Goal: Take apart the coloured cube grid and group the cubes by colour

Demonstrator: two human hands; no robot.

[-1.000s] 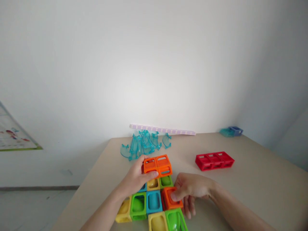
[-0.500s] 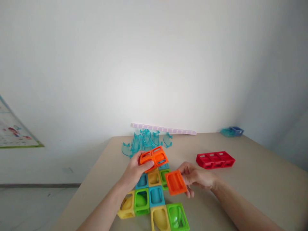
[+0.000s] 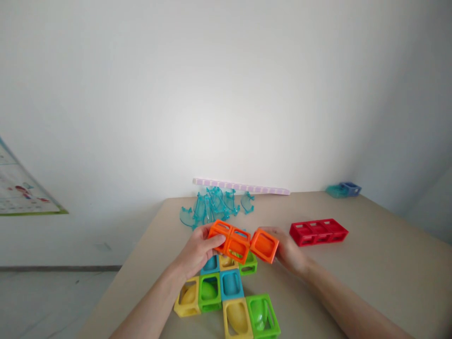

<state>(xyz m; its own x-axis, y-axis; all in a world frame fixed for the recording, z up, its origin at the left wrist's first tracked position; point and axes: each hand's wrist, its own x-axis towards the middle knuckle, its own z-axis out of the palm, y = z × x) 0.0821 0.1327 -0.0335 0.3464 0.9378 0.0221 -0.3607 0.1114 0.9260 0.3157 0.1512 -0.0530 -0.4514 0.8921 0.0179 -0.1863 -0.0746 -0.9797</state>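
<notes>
Clasping: left grip (image 3: 197,248), orange pair (image 3: 230,239); right grip (image 3: 287,251), orange cube (image 3: 264,245).

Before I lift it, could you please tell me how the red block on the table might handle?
The red block is probably light for its size, given its open windows. Its straight edges suggest a stiff frame. Lying long and flat-sided on the table, it seems unlikely to roll.

Beige table (image 3: 370,263): coloured cubes (image 3: 231,284), red block (image 3: 318,232), teal pieces (image 3: 209,207).
</notes>
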